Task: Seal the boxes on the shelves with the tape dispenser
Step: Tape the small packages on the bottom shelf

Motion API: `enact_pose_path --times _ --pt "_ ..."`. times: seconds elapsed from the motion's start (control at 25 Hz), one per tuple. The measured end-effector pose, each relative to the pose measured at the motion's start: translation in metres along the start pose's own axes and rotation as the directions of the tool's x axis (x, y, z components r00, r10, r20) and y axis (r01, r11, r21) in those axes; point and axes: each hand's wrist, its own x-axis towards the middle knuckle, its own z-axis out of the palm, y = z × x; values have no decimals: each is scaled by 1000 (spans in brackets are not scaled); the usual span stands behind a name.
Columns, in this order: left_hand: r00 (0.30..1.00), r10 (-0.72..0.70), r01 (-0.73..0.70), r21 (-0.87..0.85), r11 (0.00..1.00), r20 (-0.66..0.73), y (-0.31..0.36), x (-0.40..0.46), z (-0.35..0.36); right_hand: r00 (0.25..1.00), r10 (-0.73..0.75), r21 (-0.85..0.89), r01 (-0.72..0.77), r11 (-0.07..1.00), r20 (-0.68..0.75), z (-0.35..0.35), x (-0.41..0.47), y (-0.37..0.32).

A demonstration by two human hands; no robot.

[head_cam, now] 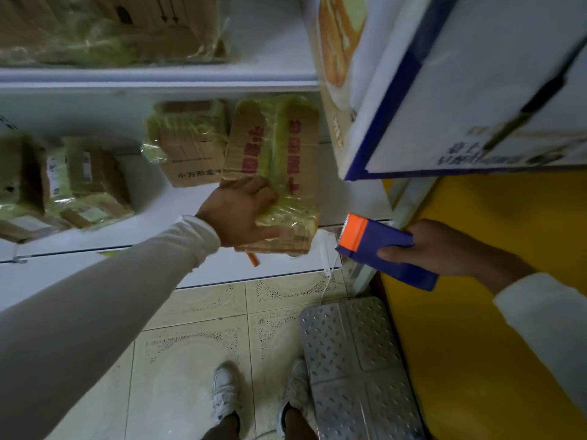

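Note:
A cardboard box with red lettering (276, 154), wrapped in yellowish tape, stands at the front of the lower white shelf (127, 236). My left hand (241, 211) grips its near lower corner, thumb along the bottom edge. Right of the box, my right hand (432, 249) holds a blue tape dispenser (381, 249) with an orange toothed head that points toward the box. A small gap separates the dispenser from the box.
More taped cardboard boxes (187, 144) and small parcels (63, 182) sit on the same shelf, and others (111, 27) on the shelf above. A large white and blue carton (460, 90) overhangs at the upper right. Below are a tiled floor, a metal step platform (355, 360) and a yellow surface (476, 312).

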Motion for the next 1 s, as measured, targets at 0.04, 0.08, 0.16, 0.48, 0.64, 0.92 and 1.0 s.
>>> enact_pose_path --times 0.04,0.08,0.16,0.48,0.64,0.92,1.0 --pt "997 -69 72 48 996 -46 16 5 -2 1000 11 -32 -11 999 -19 6 4 0" --pt "991 -107 111 58 992 -81 34 10 -2 999 33 -55 -35 998 -35 12 7 0" --pt "994 -37 44 76 996 -99 63 15 9 996 64 -71 -68 995 -60 20 14 0" --pt "993 109 -107 27 994 -46 61 16 24 961 46 -384 -153 910 -274 48 43 -24" --pt "977 200 -204 -50 978 -76 49 -3 20 939 214 -429 -316 846 -271 60 33 0" --pt "973 -211 221 114 969 -90 97 16 25 947 177 -113 -214 970 -270 69 8 -7" --pt "973 -175 191 97 977 -151 91 11 25 949 133 -35 -149 988 -286 64 0 -9"
